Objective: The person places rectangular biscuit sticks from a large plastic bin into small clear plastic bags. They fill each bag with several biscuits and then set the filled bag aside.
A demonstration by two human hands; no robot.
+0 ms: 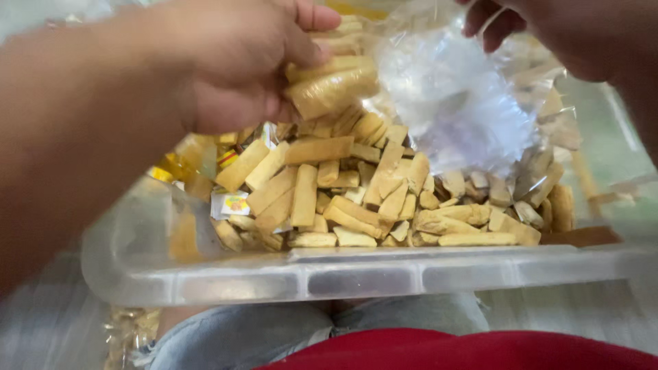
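Clear tub (356, 274) of biscuit sticks (329, 199); left hand (233, 62) clutches sticks, right hand (541, 31) cropped, pinching plastic bag (452, 103).

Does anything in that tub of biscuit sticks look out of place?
Yes. Small white and yellow paper slips lie among the tan biscuit sticks at the left side of the clear tub. Nothing looks spilled or broken.

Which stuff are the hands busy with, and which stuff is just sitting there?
Busy with:
- left hand gripping a few biscuit sticks
- right hand holding the clear plastic bag
- clear tub full of sticks

Just sitting there:
- small paper packets in the tub
- another bag on the floor
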